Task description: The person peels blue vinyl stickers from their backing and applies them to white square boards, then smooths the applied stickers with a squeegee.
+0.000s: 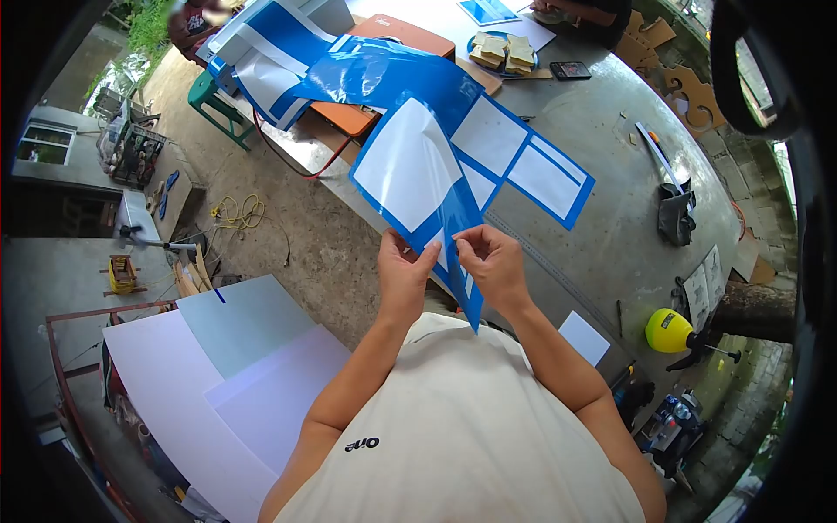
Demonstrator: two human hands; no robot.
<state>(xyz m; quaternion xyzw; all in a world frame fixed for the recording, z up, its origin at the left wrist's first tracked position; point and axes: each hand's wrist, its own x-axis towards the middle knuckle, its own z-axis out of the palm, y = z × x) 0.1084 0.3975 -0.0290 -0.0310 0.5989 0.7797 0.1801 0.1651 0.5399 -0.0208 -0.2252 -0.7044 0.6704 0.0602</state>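
Note:
A long blue sheet (pixel 384 74) with white rectangular panels runs from the machine at the upper left across the metal table's edge towards me. My left hand (pixel 407 266) pinches the near part of this sheet at its left edge, thumb on top. Just to the right, my right hand (pixel 490 259) has its fingertips pressed together on a folded-over blue strip of the same sheet. Between and below my hands the sheet ends in a blue point in front of my shirt. Another part with white panels lies flat on the table.
An orange case (pixel 410 33) lies under the sheet. On the metal table (pixel 610 253) are a phone (pixel 570 71), a plate of pale pieces (pixel 503 52), a blade-like strip (pixel 658 157) and a yellow sprayer (pixel 668 330). Large white boards (pixel 166 366) lean at lower left. Two people are at the far side.

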